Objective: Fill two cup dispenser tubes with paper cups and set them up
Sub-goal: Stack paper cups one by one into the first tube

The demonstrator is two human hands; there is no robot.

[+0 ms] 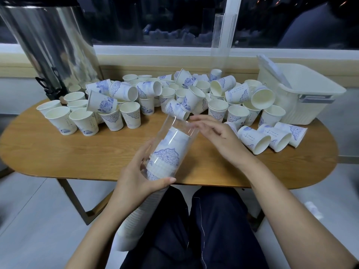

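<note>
**Step in hand: loading the first dispenser tube (175, 133).**

**Position.** The left hand (136, 177) wraps the tube at about mid-length, with the thumb across the near wall. It holds the tube tilted: the open mouth is up and forward over the table (58, 152), and the lower end is down beside the lap. The right hand (217, 134) sits at the mouth with its fingers loosely extended and nothing in them. Whether the fingertips touch the rim cannot be told.

**Procedure (judgement).**
- Keep the tilt, so each cup slides down onto the nested stack (167, 156) rather than dropping.
- Present every cup square to the bore and facing the same way as the one below it.
- Draw from the tipped cups lying just beside the right hand.
- The stack ends short of the mouth, so some room remains.

**Materials.**
- The tube is clear, glossy, rigid-looking plastic, round in section, with reflections streaking its wall.
- The loose paper cups (124, 92) are tapered, matte white with rolled rims and blue floral print. They are probably easy to crush if pinched hard.
- The cups crowd the far half of the oval wood-grain table, some upright and some tipped.
- A second tube (221, 45) stands upright behind them at the window, and no cups show inside it.
- A ribbed cream plastic basket (310, 105) sits at the right.
- A polished steel urn (54, 45) sits at the left.
</note>
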